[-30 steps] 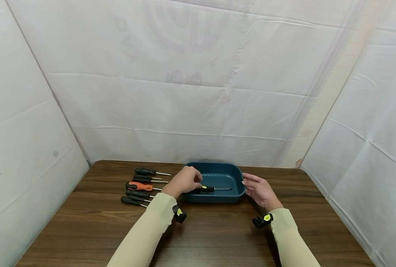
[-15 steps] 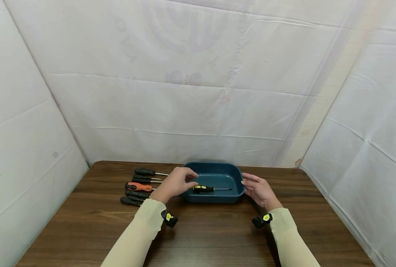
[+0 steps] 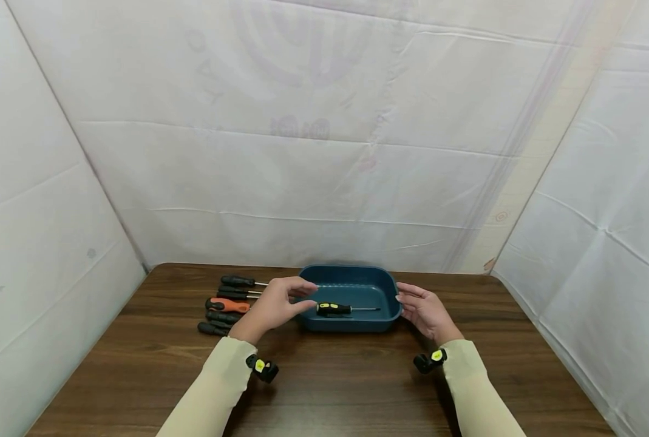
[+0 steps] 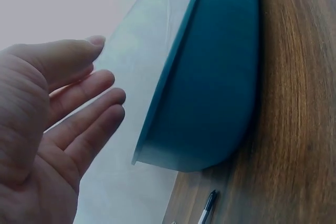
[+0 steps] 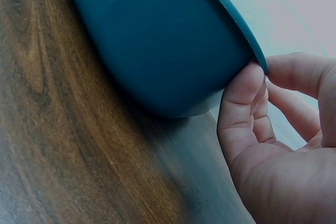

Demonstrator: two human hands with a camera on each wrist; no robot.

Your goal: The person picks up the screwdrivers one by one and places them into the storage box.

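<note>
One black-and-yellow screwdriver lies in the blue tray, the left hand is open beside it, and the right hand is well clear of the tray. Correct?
Not quite: the right hand touches the blue tray at its rim, as the right wrist view shows. The rest holds.

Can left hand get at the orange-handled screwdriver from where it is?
Probably yes. The left hand is open and holds nothing, hovering just right of the orange-handled screwdriver, which lies in the row on the table. Nothing covers it, though black-handled screwdrivers lie close on both sides.

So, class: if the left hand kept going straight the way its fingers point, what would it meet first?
Probably the yellow-and-black screwdriver lying in the blue tray; the left hand points right over the tray's rim, though depth is unclear.
</note>
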